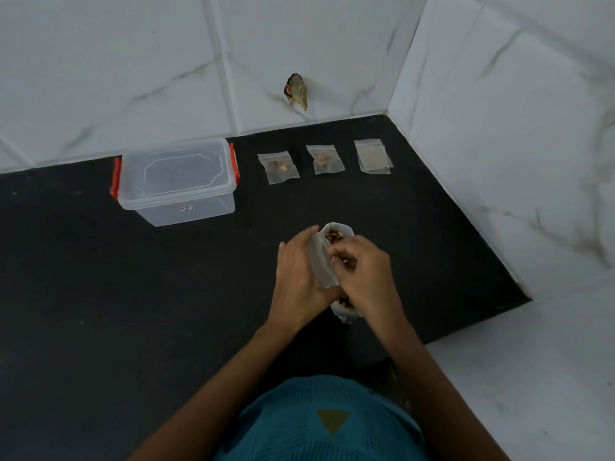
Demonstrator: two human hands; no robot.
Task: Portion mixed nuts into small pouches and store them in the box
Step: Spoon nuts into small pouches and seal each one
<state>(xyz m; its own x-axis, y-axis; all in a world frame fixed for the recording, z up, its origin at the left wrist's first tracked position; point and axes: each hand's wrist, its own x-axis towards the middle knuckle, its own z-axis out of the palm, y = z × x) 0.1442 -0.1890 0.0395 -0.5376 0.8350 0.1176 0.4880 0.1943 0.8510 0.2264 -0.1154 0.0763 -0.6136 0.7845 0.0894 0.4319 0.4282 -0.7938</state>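
A clear plastic bag of mixed nuts (336, 236) stands on the black counter, its mouth open at the top. My left hand (299, 277) grips the bag's left side. My right hand (361, 271) is closed at the bag's right edge, fingers pinched together; whether nuts are in them is hidden. A small pouch with nuts (279, 167) and a second filled pouch (325, 159) lie flat near the wall. Right of them rests a stack of empty pouches (372, 156). The clear box (176, 181) with red latches sits at the back left, lid on.
The black counter (100, 277) ends at a tiled wall behind and a tiled side wall on the right. A torn wrapper scrap (296, 91) sticks to the back wall. My teal shirt fills the bottom of the view.
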